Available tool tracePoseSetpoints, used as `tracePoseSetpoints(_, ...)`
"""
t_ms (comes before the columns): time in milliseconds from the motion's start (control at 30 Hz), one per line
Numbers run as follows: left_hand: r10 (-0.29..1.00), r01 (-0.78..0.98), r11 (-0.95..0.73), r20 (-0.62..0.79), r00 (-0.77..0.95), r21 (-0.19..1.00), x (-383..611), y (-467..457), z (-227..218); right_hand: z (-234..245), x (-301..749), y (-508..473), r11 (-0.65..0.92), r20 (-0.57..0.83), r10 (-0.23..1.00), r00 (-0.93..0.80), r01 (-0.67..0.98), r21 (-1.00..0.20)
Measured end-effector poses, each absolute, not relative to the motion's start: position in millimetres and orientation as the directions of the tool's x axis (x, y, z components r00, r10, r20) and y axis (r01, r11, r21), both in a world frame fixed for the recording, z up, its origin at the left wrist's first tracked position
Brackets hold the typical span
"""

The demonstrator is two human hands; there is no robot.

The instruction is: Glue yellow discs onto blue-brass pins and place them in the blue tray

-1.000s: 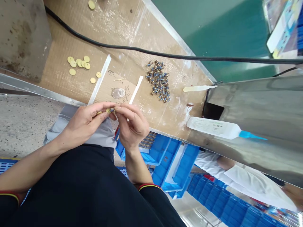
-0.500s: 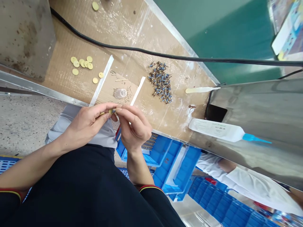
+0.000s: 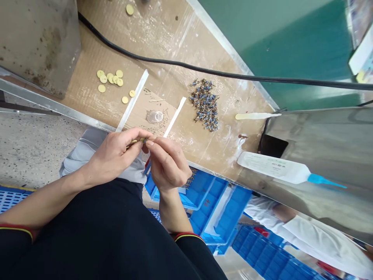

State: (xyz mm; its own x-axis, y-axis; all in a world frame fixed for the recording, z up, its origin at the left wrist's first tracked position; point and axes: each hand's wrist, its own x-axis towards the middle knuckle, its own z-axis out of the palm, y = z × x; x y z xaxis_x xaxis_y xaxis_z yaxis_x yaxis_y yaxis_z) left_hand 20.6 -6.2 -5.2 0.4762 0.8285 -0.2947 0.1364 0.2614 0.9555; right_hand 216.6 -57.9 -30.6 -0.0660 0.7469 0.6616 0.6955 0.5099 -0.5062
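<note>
My left hand pinches a small yellow disc with a thin pin, and its fingertips meet those of my right hand at the bench's near edge. My right hand is closed in a pinch on a tiny blue-and-brass part held against the disc. Both hands hover just in front of a small clear dish on the cardboard-covered bench. A heap of the same blue-and-brass parts lies to the right of the hands. Several yellow discs lie to the left.
A black cable crosses the bench. A white glue bottle with a blue nozzle rests on a shiny metal housing at right. A grey metal block stands at left. Blue crates sit below the bench; another person's white sleeve shows lower right.
The view has shifted, so everything sits slightly further right and lower. My two hands stay pinched together on the small parts, with the fingertips closing in a little.
</note>
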Motion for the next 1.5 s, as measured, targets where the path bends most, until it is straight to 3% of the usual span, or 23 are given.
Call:
tracePoseSetpoints(267, 0.821, 0.135, 0.280, -0.310, 0.479, 0.950, 23.3, -7.2, -2.5, -32.4, 217.7, -68.3, 0.473, 0.641, 0.765, -0.069, 0.734, -0.487)
tracePoseSetpoints(567, 0.869, 0.145, 0.158, -0.207, 0.449, 0.977, 25.3, -10.0, -8.2, -36.9, 215.4, -70.2, 0.488, 0.657, 0.749, -0.083, 0.739, -0.464)
tracePoseSetpoints(1000, 0.874, 0.143, -0.228, 0.138, 0.466, 0.963, 29.3, -17.7, -9.3, -34.5, 216.7, -80.2, 0.465, 0.711, 0.703, -0.010, 0.763, -0.449)
tracePoseSetpoints(1500, 0.871, 0.100, -0.247, 0.176, 0.458, 0.964, 33.9, -24.3, -12.7, -33.0, 210.1, -89.1, 0.441, 0.741, 0.670, 0.045, 0.779, -0.446)
